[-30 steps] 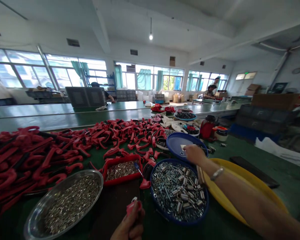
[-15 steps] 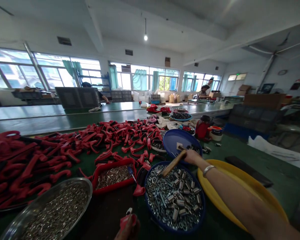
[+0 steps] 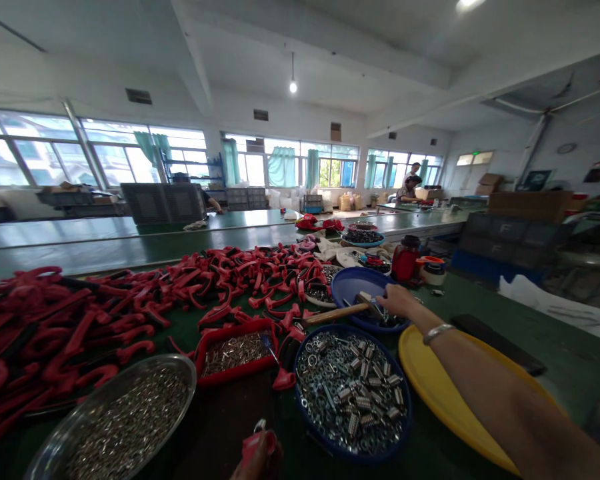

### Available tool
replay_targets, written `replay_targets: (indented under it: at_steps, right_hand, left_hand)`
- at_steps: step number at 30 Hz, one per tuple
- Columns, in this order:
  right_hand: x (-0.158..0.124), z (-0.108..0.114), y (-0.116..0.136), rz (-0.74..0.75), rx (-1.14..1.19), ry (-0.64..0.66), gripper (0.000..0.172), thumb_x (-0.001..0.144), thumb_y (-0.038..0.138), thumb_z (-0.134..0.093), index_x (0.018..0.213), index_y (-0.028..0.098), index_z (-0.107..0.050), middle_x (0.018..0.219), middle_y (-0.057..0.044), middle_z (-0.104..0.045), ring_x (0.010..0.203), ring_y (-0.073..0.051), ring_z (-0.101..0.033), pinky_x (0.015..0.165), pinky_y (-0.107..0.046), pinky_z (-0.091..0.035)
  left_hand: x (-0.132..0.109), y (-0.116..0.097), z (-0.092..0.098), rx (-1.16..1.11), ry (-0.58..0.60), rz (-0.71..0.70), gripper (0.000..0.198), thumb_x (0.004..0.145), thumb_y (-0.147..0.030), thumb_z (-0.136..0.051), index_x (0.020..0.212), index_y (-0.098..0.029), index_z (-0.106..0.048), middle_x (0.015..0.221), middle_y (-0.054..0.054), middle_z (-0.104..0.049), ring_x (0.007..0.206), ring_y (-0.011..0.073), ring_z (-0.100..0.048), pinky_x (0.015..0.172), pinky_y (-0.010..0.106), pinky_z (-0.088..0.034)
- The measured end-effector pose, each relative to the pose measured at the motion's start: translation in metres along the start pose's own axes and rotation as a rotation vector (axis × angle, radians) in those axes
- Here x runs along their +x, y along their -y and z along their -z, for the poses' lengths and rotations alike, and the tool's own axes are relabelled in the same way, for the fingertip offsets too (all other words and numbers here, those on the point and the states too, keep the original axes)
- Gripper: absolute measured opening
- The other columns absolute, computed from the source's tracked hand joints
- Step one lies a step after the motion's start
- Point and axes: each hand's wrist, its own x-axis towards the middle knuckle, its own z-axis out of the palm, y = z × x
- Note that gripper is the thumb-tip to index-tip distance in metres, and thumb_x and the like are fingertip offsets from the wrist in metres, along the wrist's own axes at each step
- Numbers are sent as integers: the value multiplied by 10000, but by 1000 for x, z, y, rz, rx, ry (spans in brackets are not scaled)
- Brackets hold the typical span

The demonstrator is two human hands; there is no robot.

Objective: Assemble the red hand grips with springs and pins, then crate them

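Observation:
At the bottom edge, my left hand point(image 3: 263, 460) is closed around a red plastic handle point(image 3: 251, 445) with a small shiny metal piece at its top. My right hand point(image 3: 401, 301) reaches over the blue plate point(image 3: 347, 283), its fingers bent down at dark metal parts point(image 3: 391, 320); what they pinch, if anything, is hidden. Just left of those fingers lies a hammer point(image 3: 337, 314), its head on the plate and its wooden handle pointing left above the rim of a blue bowl point(image 3: 299, 408). Springs point(image 3: 364, 403) and washers or nuts point(image 3: 313, 377) fill that bowl.
Red-and-black handles point(image 3: 145, 293) are heaped across the left and middle. A red tray point(image 3: 200, 363) and a steel bowl point(image 3: 194, 380) hold small metal pieces. A yellow tray point(image 3: 430, 380) lies under my right forearm. Co-workers point(image 3: 409, 190) sit and stand at the far benches.
My right hand has let go of the hammer and moved right and slightly up to the dark parts. The hammer now lies flatter, further from the blue bowl's middle. My left hand keeps its grip.

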Motion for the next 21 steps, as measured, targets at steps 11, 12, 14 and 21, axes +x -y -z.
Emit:
replay_targets:
  at_steps: [11,12,14,21]
  right_hand:
    - [-190,-63,102,713,468,188,199,835,343,-508,939,181,-558,803,-29,-624,714,-144,-578,651,-258,-453]
    - [-197,-64,108,730,431,164,184,840,319,-500,941,177,-560,817,-39,-625,724,-150,-578,657,-264,-450]
    - [-202,-64,117,768,350,121,156,839,259,-497,953,173,-560,837,-52,-626,744,-159,-586,657,-265,-449]
    - [-212,-68,149,1125,-70,-106,207,795,124,-517,993,168,-561,741,-41,-622,577,-172,-594,467,-247,-412]
  left_hand:
    - [-42,2,-35,-327,52,355,332,690,-414,-673,821,-135,-551,578,-54,-471,353,-20,-286,311,79,-194]
    - [-45,1,-34,-350,49,360,334,695,-416,-669,823,-134,-544,556,-66,-438,352,-21,-274,314,76,-181]
    - [-49,0,-29,-374,60,340,361,664,-412,-699,827,-138,-530,558,-74,-416,364,-21,-277,324,75,-176]
    - [-59,0,-16,-261,182,128,499,607,-563,-666,847,-171,-470,603,-69,-424,421,-2,-306,370,100,-189]
